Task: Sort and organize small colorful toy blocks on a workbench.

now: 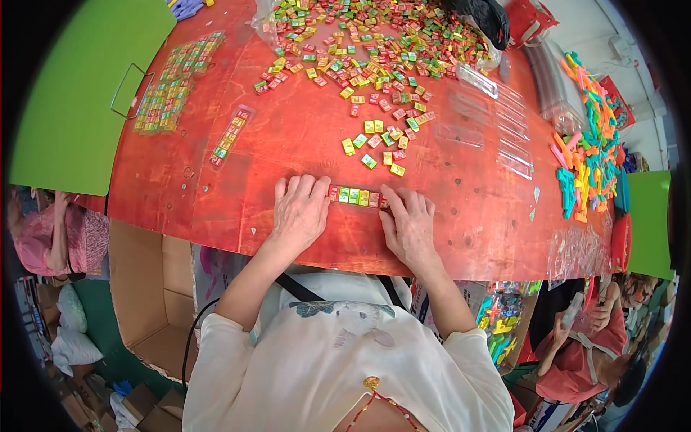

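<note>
Near the table's front edge, a short row of small coloured packs [354, 196] lies between my hands, red, green and yellow side by side. My left hand [301, 212] is bent around the left end of the row, with its fingertips partly covering that end. At the right end, my right hand [409, 225] has its thumb and fingers closed on the row. Whether a clear tray lies under these packs is hard to make out. Just beyond the hands, several loose packs [369, 160] are scattered on the red table [288, 137].
A big heap of loose packs [403, 36] covers the far middle. A filled strip [232, 137] and a block of filled strips [173, 86] lie left. To the right are clear plastic trays [513, 144] and colourful plastic pieces [586, 158]. Another person [586, 331] works at right.
</note>
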Demonstrator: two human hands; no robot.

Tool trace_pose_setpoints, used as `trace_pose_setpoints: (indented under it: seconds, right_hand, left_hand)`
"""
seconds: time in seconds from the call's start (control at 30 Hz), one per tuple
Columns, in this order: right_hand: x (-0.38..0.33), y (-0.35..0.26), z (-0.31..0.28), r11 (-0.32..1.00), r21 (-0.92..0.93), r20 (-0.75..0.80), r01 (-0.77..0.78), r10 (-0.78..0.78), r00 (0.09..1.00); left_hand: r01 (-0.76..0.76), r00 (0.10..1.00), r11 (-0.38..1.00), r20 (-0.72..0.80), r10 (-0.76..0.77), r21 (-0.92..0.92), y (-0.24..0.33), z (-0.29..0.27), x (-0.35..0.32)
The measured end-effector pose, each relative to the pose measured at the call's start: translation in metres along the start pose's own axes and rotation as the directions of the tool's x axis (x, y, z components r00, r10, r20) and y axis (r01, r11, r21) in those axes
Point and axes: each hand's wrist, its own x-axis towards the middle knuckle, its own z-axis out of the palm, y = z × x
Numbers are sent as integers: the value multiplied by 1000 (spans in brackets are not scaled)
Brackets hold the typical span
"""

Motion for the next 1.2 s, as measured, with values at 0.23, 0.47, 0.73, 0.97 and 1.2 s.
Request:
trace_pose_setpoints:
  seconds: [0.23, 0.47, 0.73, 0.97, 1.2]
  right_hand:
    - [20, -20, 7, 973, -65, 13, 220, -220, 975]
    - [23, -19, 11, 960, -86, 8, 267, -267, 964]
    - [17, -13, 5, 953, -157, -9, 260, -265, 964]
    - [26, -15, 8, 959, -97, -7, 266, -267, 964]
    - [30, -24, 11, 965, -31, 11, 259, -259, 966]
  left_hand:
    - [74, 996, 983, 69, -63, -167, -4, -12, 10]
    - [-205, 978, 977, 33, 208, -58, 15, 1, 3]
    - [-167, 980, 981, 97, 176, -97, 17, 2, 16]
    - [-76, 993, 973, 71, 93, -217, 7, -2, 16]
    - [177, 969, 567, 41, -244, -805, -19, -8, 4]
